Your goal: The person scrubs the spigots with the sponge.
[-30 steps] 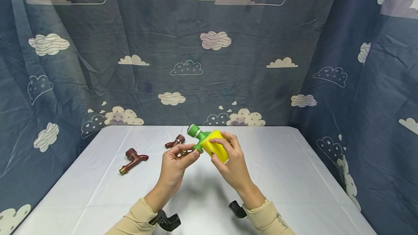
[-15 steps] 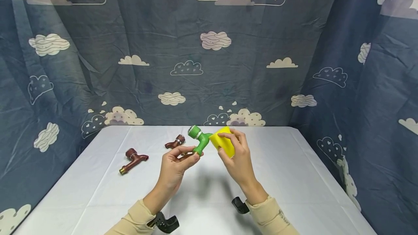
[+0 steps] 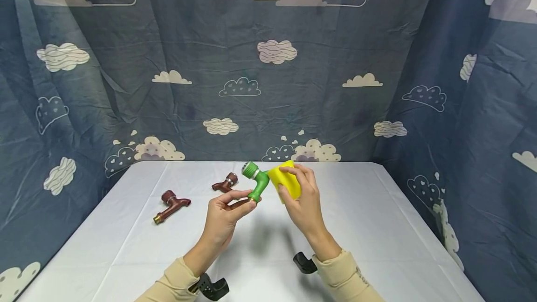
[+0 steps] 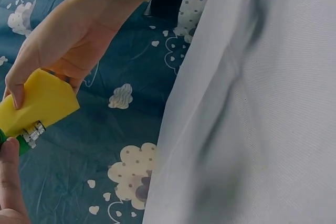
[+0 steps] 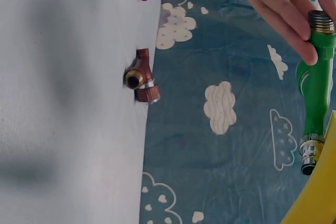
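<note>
Above the table, my left hand (image 3: 224, 218) pinches a green water tap (image 3: 261, 186) by its brass threaded end (image 5: 321, 23), between thumb and fingers. The tap tilts, its ridged green knob (image 3: 250, 169) up and to the left. A yellow sponge (image 3: 284, 180) is gripped by my right hand (image 3: 305, 202), thumb on the near side and fingers over the far side. Its left edge overlaps the tap's outlet end in the head view. A silvery nozzle (image 5: 310, 153) shows beside the sponge in the right wrist view. The left wrist view catches the sponge bent around part of the tap.
Two brown-red taps lie on the white-covered table (image 3: 361, 227): one tap (image 3: 171, 206) at the left, another tap (image 3: 226, 183) farther back, partly behind my left hand. A dark blue cloud-printed curtain (image 3: 193, 101) stands behind and along the sides.
The sponge, earlier wrapped over the tap's body, has slid right toward the outlet end, baring more green. In the last half second it has shifted slightly left. Left hand nearly still.
</note>
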Available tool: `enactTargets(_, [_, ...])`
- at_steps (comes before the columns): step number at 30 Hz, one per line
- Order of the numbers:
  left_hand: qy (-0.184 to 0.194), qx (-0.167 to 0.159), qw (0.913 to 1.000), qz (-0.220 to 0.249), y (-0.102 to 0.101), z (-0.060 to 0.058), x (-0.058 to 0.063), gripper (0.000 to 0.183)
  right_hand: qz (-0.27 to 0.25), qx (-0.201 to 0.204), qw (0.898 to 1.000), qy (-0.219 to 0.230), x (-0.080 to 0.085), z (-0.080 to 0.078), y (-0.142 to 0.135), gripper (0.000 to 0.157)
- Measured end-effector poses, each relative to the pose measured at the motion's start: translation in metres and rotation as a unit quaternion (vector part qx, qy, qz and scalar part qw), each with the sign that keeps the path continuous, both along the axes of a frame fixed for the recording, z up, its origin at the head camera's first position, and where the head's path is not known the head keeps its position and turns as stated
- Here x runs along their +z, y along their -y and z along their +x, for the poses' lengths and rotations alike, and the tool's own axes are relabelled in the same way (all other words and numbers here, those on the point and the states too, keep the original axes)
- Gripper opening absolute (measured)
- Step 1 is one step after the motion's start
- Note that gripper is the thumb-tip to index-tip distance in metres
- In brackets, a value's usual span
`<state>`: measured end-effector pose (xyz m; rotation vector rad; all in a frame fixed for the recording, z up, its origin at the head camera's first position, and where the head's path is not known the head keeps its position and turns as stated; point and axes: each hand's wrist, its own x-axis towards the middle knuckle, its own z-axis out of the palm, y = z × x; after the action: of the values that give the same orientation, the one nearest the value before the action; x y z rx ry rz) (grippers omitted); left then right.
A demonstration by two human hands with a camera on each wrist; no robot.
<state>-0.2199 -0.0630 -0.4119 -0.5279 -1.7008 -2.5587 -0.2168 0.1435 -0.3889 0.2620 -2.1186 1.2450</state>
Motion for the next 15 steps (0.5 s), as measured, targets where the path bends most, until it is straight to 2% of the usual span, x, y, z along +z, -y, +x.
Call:
enactTargets(7, [0.0, 0.026, 0.9994, -0.022, 0.0005, -0.0018, -0.0014, 0.037, -0.001, 0.0, 1.0, -0.005, 0.0004, 0.0019, 0.0042, 0.036])
enactTargets(15, [0.007, 0.029, 0.9992, -0.025, -0.0015, -0.0037, -0.0023, 0.039, 0.006, 0.015, 1.0, -0.014, -0.0025, 0.0051, 0.0107, 0.037])
